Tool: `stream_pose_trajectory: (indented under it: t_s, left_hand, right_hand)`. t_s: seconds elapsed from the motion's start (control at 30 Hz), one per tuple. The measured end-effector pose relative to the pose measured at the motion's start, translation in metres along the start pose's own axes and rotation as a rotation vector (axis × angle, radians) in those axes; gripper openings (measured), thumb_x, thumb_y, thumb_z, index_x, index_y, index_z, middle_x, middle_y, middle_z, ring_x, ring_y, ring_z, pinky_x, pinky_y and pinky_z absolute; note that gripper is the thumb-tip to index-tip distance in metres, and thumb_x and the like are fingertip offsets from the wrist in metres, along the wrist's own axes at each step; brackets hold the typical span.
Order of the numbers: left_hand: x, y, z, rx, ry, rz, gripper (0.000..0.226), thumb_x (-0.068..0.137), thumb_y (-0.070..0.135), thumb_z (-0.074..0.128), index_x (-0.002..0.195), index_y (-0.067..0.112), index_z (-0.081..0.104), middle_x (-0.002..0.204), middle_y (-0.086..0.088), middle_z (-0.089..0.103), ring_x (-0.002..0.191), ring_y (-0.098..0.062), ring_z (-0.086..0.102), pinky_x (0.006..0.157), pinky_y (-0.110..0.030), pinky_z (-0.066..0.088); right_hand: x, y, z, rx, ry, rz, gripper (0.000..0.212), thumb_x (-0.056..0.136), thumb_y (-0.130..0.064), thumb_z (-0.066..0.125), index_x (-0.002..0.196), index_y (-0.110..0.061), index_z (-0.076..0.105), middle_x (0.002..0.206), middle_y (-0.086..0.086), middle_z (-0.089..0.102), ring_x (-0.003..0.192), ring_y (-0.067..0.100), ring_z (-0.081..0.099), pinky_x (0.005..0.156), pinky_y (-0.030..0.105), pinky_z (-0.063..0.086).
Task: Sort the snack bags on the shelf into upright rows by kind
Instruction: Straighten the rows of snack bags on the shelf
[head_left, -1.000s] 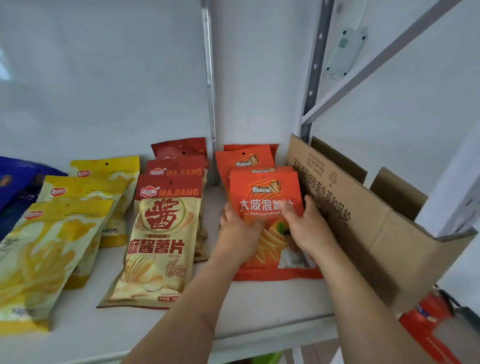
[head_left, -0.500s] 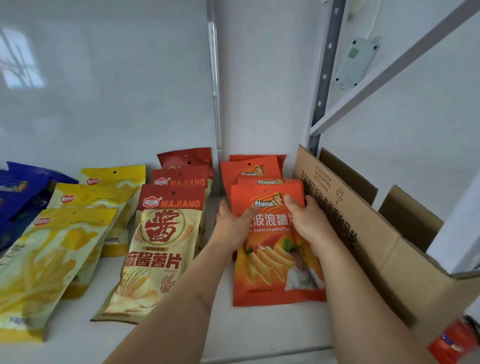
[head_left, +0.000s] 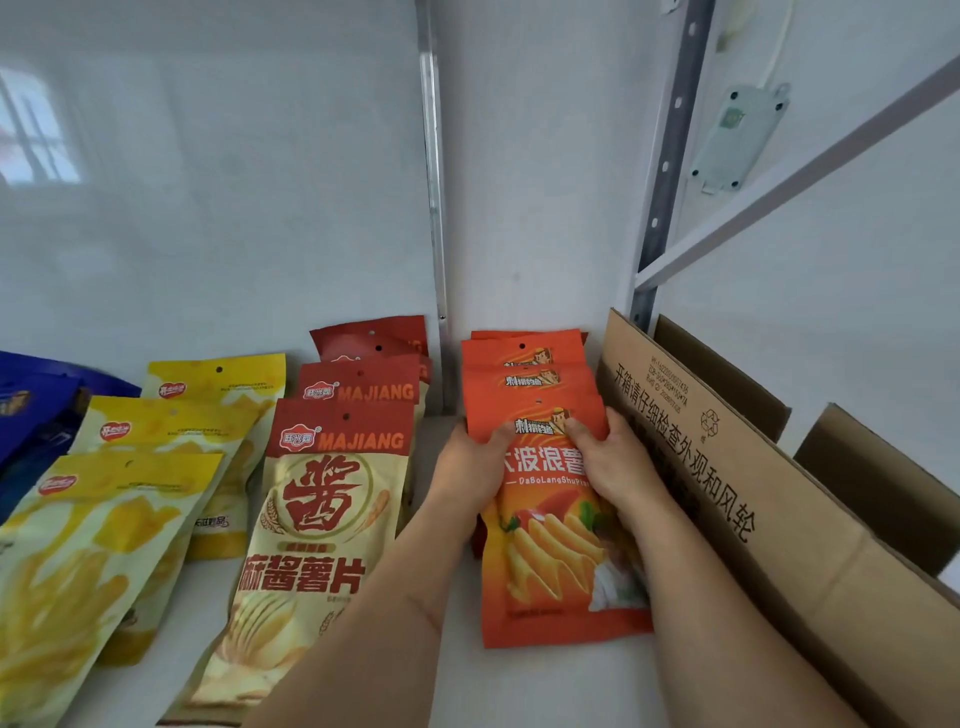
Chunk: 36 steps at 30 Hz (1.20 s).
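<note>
Since the earlier frames both hands have slid up the front orange bag (head_left: 558, 566), from mid-bag to its upper part, thumbs now over the logo strip.

Head view: left hand (head_left: 470, 470) grips the bag's left edge, thumb curled across the front; right hand (head_left: 615, 462) grips the right edge the same way. Bag leans back vs. the orange row (head_left: 524, 358) behind it, bottom edge on the white shelf (head_left: 550, 686). Row sits at the shelf's right, just beside an open cardboard box (head_left: 727, 499) w/ printed text. Left of the hands: red-and-cream "MAJIANG" bags (head_left: 324, 525) in a front-to-back row, front one leaning. Further left: yellow bags (head_left: 104, 561), three in a row, tilted. Far left edge: blue bags (head_left: 31, 405), partly cut off. Behind, a white wall w/ a metal upright (head_left: 667, 171).
</note>
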<state>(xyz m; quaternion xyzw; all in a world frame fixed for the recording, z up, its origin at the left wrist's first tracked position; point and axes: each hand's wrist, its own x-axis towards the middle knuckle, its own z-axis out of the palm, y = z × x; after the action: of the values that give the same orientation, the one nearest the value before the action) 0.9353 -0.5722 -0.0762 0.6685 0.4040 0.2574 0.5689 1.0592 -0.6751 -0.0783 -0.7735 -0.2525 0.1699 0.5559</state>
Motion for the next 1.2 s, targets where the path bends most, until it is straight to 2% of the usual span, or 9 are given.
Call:
stream_pose_trajectory:
  t_s: [0.17,0.3,0.43,0.57,0.63,0.7,0.8,0.93,1.2]
  left_hand:
    - [-0.001,-0.003,-0.001,0.105,-0.007,0.058,0.058,0.095,0.054,0.057,0.139,0.017,0.048,0.122,-0.004,0.068,0.079,-0.011,0.063,0.055,-0.02,0.045]
    - [-0.007,-0.011,-0.006,0.116,-0.017,0.074,0.059,0.093,0.057,0.057,0.137,0.019,0.05,0.121,-0.003,0.069,0.074,-0.005,0.061,0.056,-0.019,0.046]
    - [-0.01,-0.007,-0.009,0.109,0.01,0.059,0.063,0.092,0.054,0.061,0.138,0.015,0.047,0.123,-0.006,0.067,0.097,-0.021,0.07,0.079,-0.036,0.058]
    - [-0.014,0.0,-0.014,0.119,0.027,0.076,0.073,0.09,0.054,0.064,0.145,0.015,0.036,0.128,-0.007,0.065,0.102,-0.024,0.07,0.089,-0.045,0.059]
    - [-0.022,0.004,-0.016,0.244,0.06,0.143,0.081,0.092,0.054,0.06,0.153,0.015,0.025,0.144,-0.009,0.052,0.122,-0.027,0.06,0.1,-0.046,0.052]
    - [-0.038,0.006,-0.016,0.449,0.138,0.278,0.081,0.096,0.051,0.055,0.157,0.013,0.018,0.159,-0.01,0.031,0.146,-0.03,0.032,0.118,-0.046,0.033]
    - [-0.082,0.002,-0.007,0.755,0.093,0.482,0.07,0.101,0.051,0.041,0.158,0.02,0.016,0.167,-0.003,0.012,0.154,-0.026,0.003,0.123,-0.045,0.011]
    - [-0.106,-0.021,0.005,1.029,-0.087,0.471,0.063,0.102,0.057,0.025,0.158,0.031,0.012,0.168,0.001,0.001,0.154,-0.03,-0.011,0.121,-0.056,0.004]
    - [-0.093,-0.036,0.0,1.104,-0.163,0.462,0.065,0.101,0.063,0.015,0.157,0.036,-0.003,0.168,0.004,-0.01,0.153,-0.028,-0.018,0.123,-0.056,0.005]
  right_hand:
    - [0.003,0.005,0.001,-0.118,0.004,0.013,0.052,0.097,-0.05,0.055,0.137,-0.017,0.049,0.113,0.0,0.067,0.083,0.012,0.064,0.066,0.026,0.048]
    - [-0.004,0.014,0.005,-0.167,0.038,0.011,0.055,0.095,-0.053,0.055,0.137,-0.017,0.05,0.119,0.003,0.068,0.099,0.022,0.068,0.082,0.034,0.053]
    - [-0.01,0.003,0.003,-0.2,0.051,0.034,0.059,0.096,-0.053,0.055,0.141,-0.015,0.045,0.125,0.006,0.065,0.094,0.02,0.063,0.08,0.033,0.049]
    - [-0.011,-0.01,0.002,-0.407,0.195,-0.019,0.08,0.093,-0.061,0.051,0.155,-0.016,0.026,0.151,0.011,0.042,0.132,0.033,0.049,0.103,0.046,0.044]
    - [-0.009,-0.018,0.003,-0.497,0.23,-0.097,0.079,0.094,-0.063,0.047,0.155,-0.018,0.025,0.155,0.011,0.036,0.138,0.033,0.041,0.106,0.05,0.04]
    - [-0.002,-0.028,0.005,-0.574,0.23,-0.181,0.077,0.094,-0.064,0.043,0.155,-0.022,0.025,0.158,0.01,0.03,0.143,0.034,0.032,0.112,0.051,0.034]
    - [0.017,-0.042,0.011,-0.658,0.157,-0.278,0.073,0.095,-0.067,0.038,0.156,-0.029,0.025,0.165,0.007,0.019,0.151,0.032,0.016,0.119,0.055,0.022]
    - [0.034,-0.046,0.02,-0.799,0.019,-0.302,0.071,0.094,-0.072,0.031,0.155,-0.037,0.027,0.167,0.001,0.011,0.153,0.031,0.006,0.118,0.061,0.013]
    - [0.045,-0.025,0.026,-0.878,-0.063,-0.238,0.072,0.092,-0.077,0.024,0.152,-0.04,0.034,0.167,-0.002,0.014,0.152,0.035,0.01,0.119,0.061,0.014]
